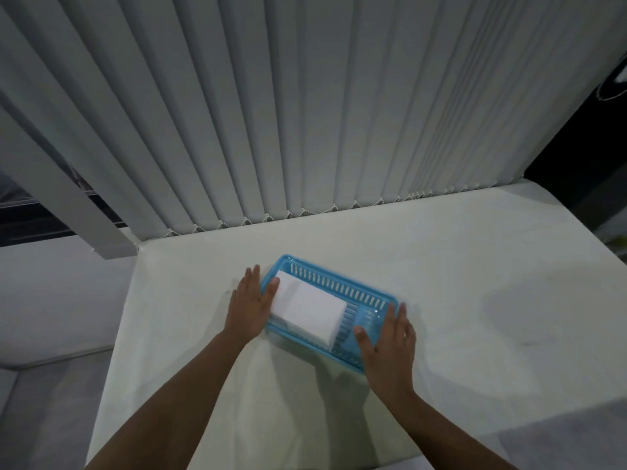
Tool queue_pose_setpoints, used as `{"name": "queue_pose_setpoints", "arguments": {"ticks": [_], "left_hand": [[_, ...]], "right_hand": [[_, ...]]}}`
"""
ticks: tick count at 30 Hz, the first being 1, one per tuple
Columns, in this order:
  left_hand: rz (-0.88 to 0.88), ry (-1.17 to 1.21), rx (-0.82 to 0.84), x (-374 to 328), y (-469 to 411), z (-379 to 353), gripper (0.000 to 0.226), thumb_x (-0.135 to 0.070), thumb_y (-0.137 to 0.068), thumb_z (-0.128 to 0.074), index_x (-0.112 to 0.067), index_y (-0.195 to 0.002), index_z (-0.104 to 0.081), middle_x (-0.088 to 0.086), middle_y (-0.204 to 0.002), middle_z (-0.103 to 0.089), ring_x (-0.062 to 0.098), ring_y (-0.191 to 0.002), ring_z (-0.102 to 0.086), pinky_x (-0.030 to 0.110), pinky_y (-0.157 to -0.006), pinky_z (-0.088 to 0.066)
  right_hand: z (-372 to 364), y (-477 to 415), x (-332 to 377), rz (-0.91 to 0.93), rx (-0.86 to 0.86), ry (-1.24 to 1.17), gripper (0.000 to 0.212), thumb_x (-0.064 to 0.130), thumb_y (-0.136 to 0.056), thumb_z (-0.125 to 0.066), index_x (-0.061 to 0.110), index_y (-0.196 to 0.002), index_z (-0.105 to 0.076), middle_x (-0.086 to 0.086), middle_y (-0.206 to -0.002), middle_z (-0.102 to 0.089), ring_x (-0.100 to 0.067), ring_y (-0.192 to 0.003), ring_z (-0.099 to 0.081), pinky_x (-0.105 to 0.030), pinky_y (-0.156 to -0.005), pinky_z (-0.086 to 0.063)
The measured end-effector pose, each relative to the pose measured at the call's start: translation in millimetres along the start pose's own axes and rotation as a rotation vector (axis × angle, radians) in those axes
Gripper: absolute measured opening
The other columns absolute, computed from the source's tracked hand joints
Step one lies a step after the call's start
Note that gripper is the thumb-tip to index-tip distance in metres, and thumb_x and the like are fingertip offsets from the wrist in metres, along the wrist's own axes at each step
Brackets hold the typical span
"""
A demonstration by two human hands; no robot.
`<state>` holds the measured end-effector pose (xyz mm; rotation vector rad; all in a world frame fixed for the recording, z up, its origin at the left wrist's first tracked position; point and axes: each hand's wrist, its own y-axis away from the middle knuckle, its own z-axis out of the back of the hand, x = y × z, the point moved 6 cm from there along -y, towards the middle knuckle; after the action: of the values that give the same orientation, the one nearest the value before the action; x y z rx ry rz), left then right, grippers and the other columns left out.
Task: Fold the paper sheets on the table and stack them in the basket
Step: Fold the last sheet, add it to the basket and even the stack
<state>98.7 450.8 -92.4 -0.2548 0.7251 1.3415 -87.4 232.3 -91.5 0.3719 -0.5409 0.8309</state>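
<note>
A light blue slotted plastic basket [334, 285] lies at an angle on the white table [475, 283]. Inside it rests a stack of folded white paper sheets [310, 308], filling its left part. My left hand [249, 301] grips the basket's left end, thumb over the rim and touching the paper. My right hand [390, 347] holds the basket's right end, with the thumb inside the rim and the fingers outside. The basket's near right corner is hidden under my right hand.
Vertical white blinds [305, 113] hang along the table's far edge. The table's left edge runs close to my left arm, with a grey floor [51, 334] beyond. The table's right part shows faint stains.
</note>
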Motion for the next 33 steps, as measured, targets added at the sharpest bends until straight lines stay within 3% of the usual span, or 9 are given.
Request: {"name": "queue_pose_setpoints", "arguments": {"ticks": [4, 8, 10, 14, 16, 20, 24, 29, 33], "left_hand": [[0.173, 0.301, 0.039, -3, -8, -3, 0.069, -0.06, -0.095, -0.024, -0.013, -0.145, -0.034, 0.011, -0.15, -0.039, 0.028, -0.136, -0.039, 0.041, -0.115, -0.027], [0.343, 0.405, 0.107, -7, -8, -8, 0.07, -0.059, -0.097, -0.018, -0.009, -0.125, -0.057, 0.018, -0.124, -0.058, 0.033, -0.115, -0.055, 0.042, -0.104, -0.041], [0.378, 0.452, 0.14, -4, -8, -11, 0.072, -0.063, -0.094, -0.018, -0.01, -0.12, -0.06, 0.017, -0.12, -0.061, 0.033, -0.109, -0.058, 0.043, -0.1, -0.044], [0.392, 0.545, 0.164, -6, -13, -16, 0.076, -0.074, -0.087, -0.015, -0.018, -0.106, -0.063, 0.014, -0.106, -0.066, 0.029, -0.095, -0.063, 0.041, -0.09, -0.051], [0.379, 0.559, 0.151, -18, -12, -17, 0.07, -0.071, -0.09, -0.015, -0.021, -0.101, -0.062, 0.014, -0.103, -0.066, 0.028, -0.09, -0.063, 0.038, -0.082, -0.05], [0.336, 0.579, 0.125, -49, -13, -25, 0.068, -0.065, -0.094, -0.016, -0.017, -0.106, -0.062, 0.012, -0.104, -0.064, 0.024, -0.087, -0.06, 0.035, -0.08, -0.045], [0.321, 0.608, 0.102, -91, -27, -40, 0.064, -0.062, -0.095, -0.018, -0.017, -0.111, -0.061, 0.011, -0.109, -0.063, 0.027, -0.096, -0.059, 0.037, -0.087, -0.045], [0.362, 0.682, 0.091, -158, -39, -93, 0.062, -0.059, -0.097, -0.02, -0.017, -0.118, -0.061, 0.01, -0.113, -0.061, 0.026, -0.099, -0.056, 0.035, -0.088, -0.042], [0.392, 0.721, 0.105, -212, -55, -145, 0.061, -0.058, -0.097, -0.023, -0.017, -0.124, -0.058, 0.011, -0.121, -0.061, 0.028, -0.109, -0.057, 0.039, -0.098, -0.043]], "right_hand": [[-2, -3, -18, -0.382, 0.062, -0.366, 0.091, 0.042, -0.089, -0.061, 0.011, -0.153, -0.004, -0.014, -0.162, -0.008, -0.033, -0.148, -0.012, -0.044, -0.119, -0.011], [-19, -3, -24, -0.531, 0.119, -0.625, 0.103, 0.057, -0.069, -0.068, 0.015, -0.149, -0.021, -0.012, -0.15, -0.041, -0.031, -0.133, -0.046, -0.049, -0.111, -0.036], [-24, -6, -30, -0.565, 0.116, -0.669, 0.094, 0.055, -0.067, -0.069, 0.015, -0.142, -0.031, -0.011, -0.137, -0.055, -0.03, -0.118, -0.058, -0.05, -0.103, -0.045], [-15, -18, -26, -0.549, 0.059, -0.709, 0.063, 0.036, -0.08, -0.071, 0.015, -0.131, -0.042, -0.007, -0.119, -0.063, -0.026, -0.101, -0.066, -0.047, -0.094, -0.052], [-9, -26, -30, -0.527, 0.029, -0.734, 0.049, 0.028, -0.083, -0.07, 0.015, -0.123, -0.046, -0.006, -0.11, -0.066, -0.021, -0.09, -0.068, -0.039, -0.081, -0.056], [17, -52, -39, -0.471, 0.006, -0.731, 0.039, 0.026, -0.085, -0.068, 0.015, -0.117, -0.05, -0.006, -0.103, -0.067, -0.016, -0.08, -0.067, -0.025, -0.06, -0.049], [45, -96, -59, -0.448, 0.072, -0.736, 0.044, 0.035, -0.082, -0.068, 0.015, -0.118, -0.053, -0.005, -0.102, -0.07, -0.02, -0.082, -0.07, -0.031, -0.069, -0.056], [94, -171, -113, -0.402, 0.114, -0.683, 0.063, 0.054, -0.064, -0.067, 0.018, -0.116, -0.058, -0.003, -0.098, -0.073, -0.021, -0.082, -0.073, -0.04, -0.079, -0.059], [139, -234, -157, -0.392, 0.126, -0.633, 0.053, 0.046, -0.071, -0.068, 0.015, -0.113, -0.06, -0.006, -0.097, -0.073, -0.023, -0.081, -0.072, -0.035, -0.077, -0.058]]}}
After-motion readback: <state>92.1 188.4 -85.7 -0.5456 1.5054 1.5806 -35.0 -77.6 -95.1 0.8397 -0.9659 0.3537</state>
